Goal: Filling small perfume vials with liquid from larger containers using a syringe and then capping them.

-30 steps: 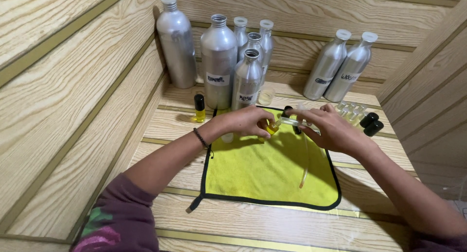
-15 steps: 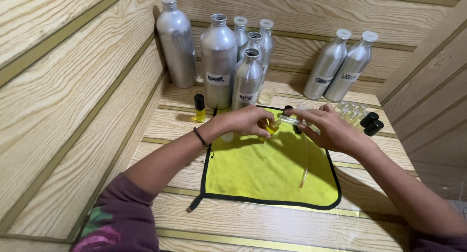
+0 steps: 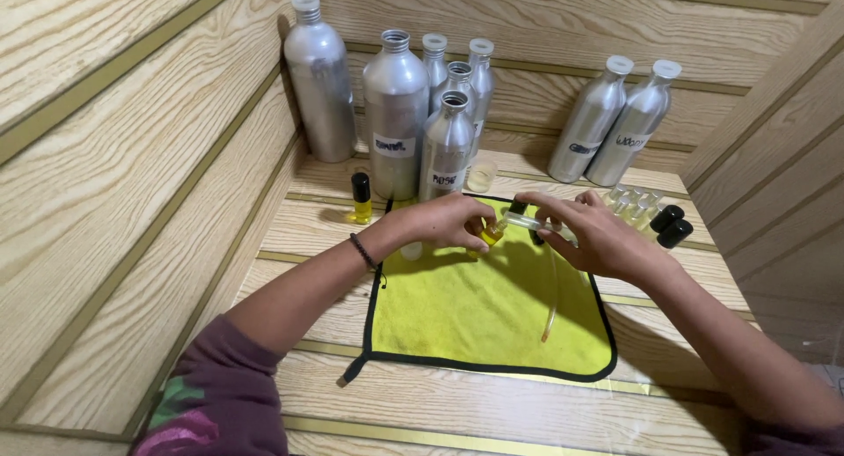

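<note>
My left hand (image 3: 448, 223) grips a small glass bottle of yellow liquid (image 3: 492, 234) over the far edge of a yellow cloth (image 3: 475, 311). My right hand (image 3: 593, 236) holds a clear syringe-like tube (image 3: 527, 220) with its tip at the bottle's mouth. A thin clear hose (image 3: 552, 298) trails from it down across the cloth. Both hands meet just above the cloth, fingers closed on these items.
Several tall aluminium bottles (image 3: 396, 113) stand against the wooden back wall, two more (image 3: 615, 122) lean at the right. A small yellow-filled bottle with a black cap (image 3: 360, 199) stands left. Small clear vials (image 3: 635, 201) and black caps (image 3: 670, 226) lie at right.
</note>
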